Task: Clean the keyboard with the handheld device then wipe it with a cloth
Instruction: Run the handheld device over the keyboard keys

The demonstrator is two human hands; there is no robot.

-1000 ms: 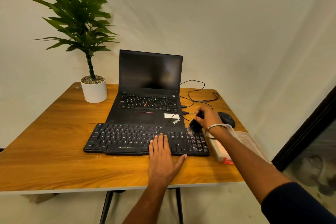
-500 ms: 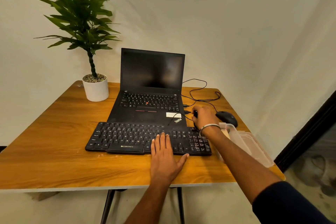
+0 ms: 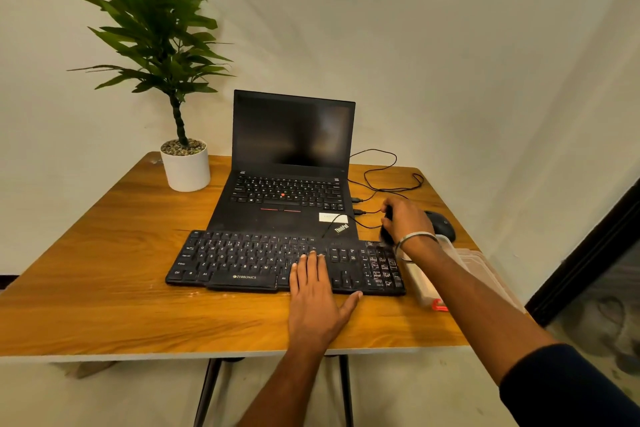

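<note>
A black keyboard (image 3: 249, 262) lies across the wooden table (image 3: 104, 288), in front of an open laptop. My left hand (image 3: 313, 302) lies flat on the keyboard's right-centre part, fingers straight, thumb spread. My right hand (image 3: 407, 218) grips a small black handheld cleaning brush (image 3: 386, 232), mostly hidden by my fingers, at the far right corner of the keyboard above the number pad. No cloth shows.
The black laptop (image 3: 291, 184) stands open behind the keyboard. A potted plant (image 3: 185, 166) is at the back left. A black mouse (image 3: 441, 222) and cables (image 3: 381, 180) lie at the right. A clear plastic box (image 3: 478, 267) sits by my right forearm.
My right hand with the brush has shifted a little back and forth at the keyboard's far right corner. My left hand has stayed flat on the keys.
</note>
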